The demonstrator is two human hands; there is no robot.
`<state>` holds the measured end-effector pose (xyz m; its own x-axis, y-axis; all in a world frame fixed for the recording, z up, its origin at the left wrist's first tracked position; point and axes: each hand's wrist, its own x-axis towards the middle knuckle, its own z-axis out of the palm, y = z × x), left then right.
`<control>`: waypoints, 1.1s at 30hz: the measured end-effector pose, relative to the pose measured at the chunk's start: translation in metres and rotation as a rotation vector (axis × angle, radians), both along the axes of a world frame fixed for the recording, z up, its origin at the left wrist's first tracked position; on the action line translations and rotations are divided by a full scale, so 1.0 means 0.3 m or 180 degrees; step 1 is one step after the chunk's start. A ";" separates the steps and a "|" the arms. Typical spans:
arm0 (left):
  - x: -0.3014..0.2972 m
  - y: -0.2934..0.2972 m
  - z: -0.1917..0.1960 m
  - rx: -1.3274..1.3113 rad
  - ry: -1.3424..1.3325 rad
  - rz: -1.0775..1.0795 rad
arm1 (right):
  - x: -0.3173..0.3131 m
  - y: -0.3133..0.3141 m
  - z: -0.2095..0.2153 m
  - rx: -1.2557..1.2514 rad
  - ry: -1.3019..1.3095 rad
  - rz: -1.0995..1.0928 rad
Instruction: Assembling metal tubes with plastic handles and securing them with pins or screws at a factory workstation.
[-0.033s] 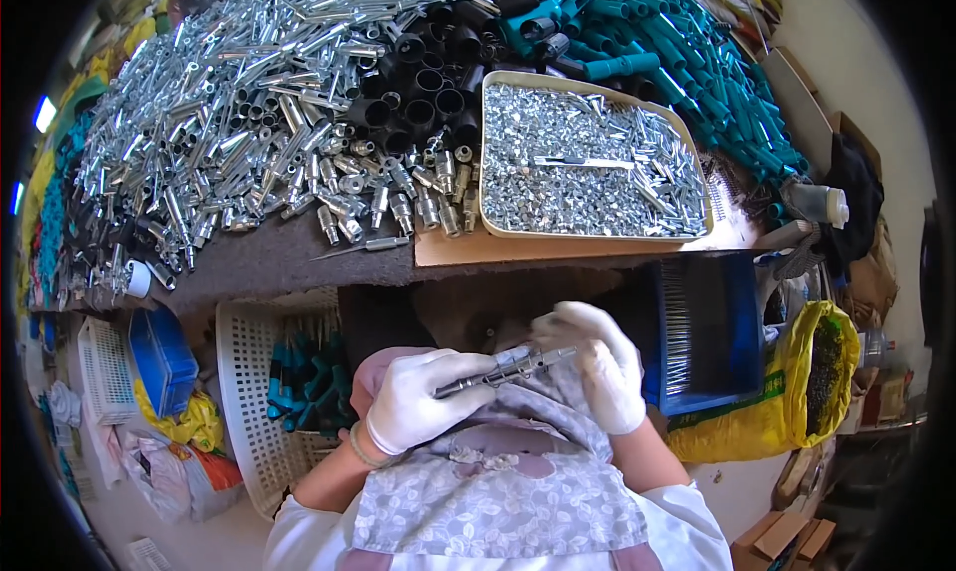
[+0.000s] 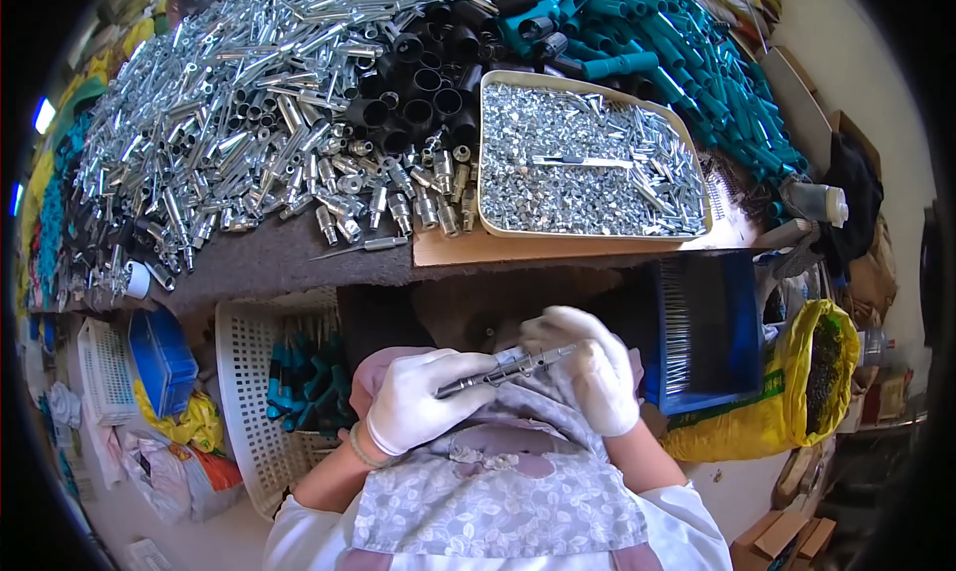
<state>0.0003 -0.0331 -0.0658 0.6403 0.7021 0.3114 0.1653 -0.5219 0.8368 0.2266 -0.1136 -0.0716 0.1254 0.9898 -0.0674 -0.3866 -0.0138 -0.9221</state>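
Over my lap, my left hand (image 2: 423, 397), in a white glove, is closed around a slim metal rod assembly (image 2: 508, 369) with stepped silver and dark sections. The rod points right and slightly upward. At its far tip is my right hand (image 2: 597, 372), also gloved, with fingers loosely bent and apart from the thumb. The tip reaches the thumb side of that hand, but whether they touch is hard to see. Beyond my hands, on the bench, a cream tray (image 2: 588, 234) holds many small metal pieces, with tweezers (image 2: 583, 162) lying on top.
Heaps of silver metal tubes (image 2: 249, 103), black sleeves (image 2: 423, 98) and teal handles (image 2: 697, 83) cover the bench. A pointed tool (image 2: 373, 244) lies near its edge. Below stand a white basket (image 2: 249, 402), a blue bin (image 2: 712, 402) and a yellow sack (image 2: 797, 422).
My right hand has shifted slightly left along the rod's tip. My left hand and the rod stay nearly where they were.
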 end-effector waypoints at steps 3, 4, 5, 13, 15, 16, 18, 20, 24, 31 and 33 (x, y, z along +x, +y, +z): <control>0.025 -0.011 0.014 -0.0013 0.0231 0.0119 | -0.046 -0.002 -0.044 -0.0143 0.0624 -0.0047; 0.028 -0.014 0.010 -0.0025 0.0293 0.0180 | -0.055 0.002 -0.057 -0.0136 0.0837 -0.0101; 0.030 -0.018 0.005 -0.0036 0.0355 0.0242 | -0.062 0.004 -0.060 -0.0162 0.0917 -0.0176; 0.039 -0.030 -0.045 -0.0061 0.0211 0.0300 | -0.060 0.013 -0.094 -0.0603 0.1030 -0.0239; 0.041 -0.029 -0.051 -0.0019 0.0189 0.0308 | -0.061 0.015 -0.094 -0.0655 0.0972 -0.0253; 0.042 -0.030 -0.055 0.0066 0.0180 0.0334 | -0.062 0.015 -0.098 -0.0689 0.0927 -0.0259; 0.046 -0.033 -0.056 0.0151 0.0173 0.0352 | -0.060 0.018 -0.107 -0.0722 0.0886 -0.0272; 0.055 -0.040 -0.053 0.0244 0.0409 0.0432 | -0.057 0.023 -0.122 -0.0626 0.0517 -0.0056; 0.075 -0.044 -0.059 0.0306 0.0388 0.0533 | -0.083 0.024 -0.124 -0.0614 0.0744 -0.0117; 0.073 -0.031 -0.081 0.0136 0.0209 0.0508 | -0.088 0.037 -0.149 -0.0602 0.0744 -0.0013; 0.078 -0.025 -0.082 0.0137 0.0227 0.0456 | -0.089 0.041 -0.153 -0.0547 0.0746 -0.0049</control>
<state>0.0236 -0.0406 -0.0905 0.5563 0.7748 0.3005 0.2987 -0.5238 0.7977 0.1999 -0.1014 -0.1174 0.1016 0.9595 -0.2628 -0.5903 -0.1545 -0.7923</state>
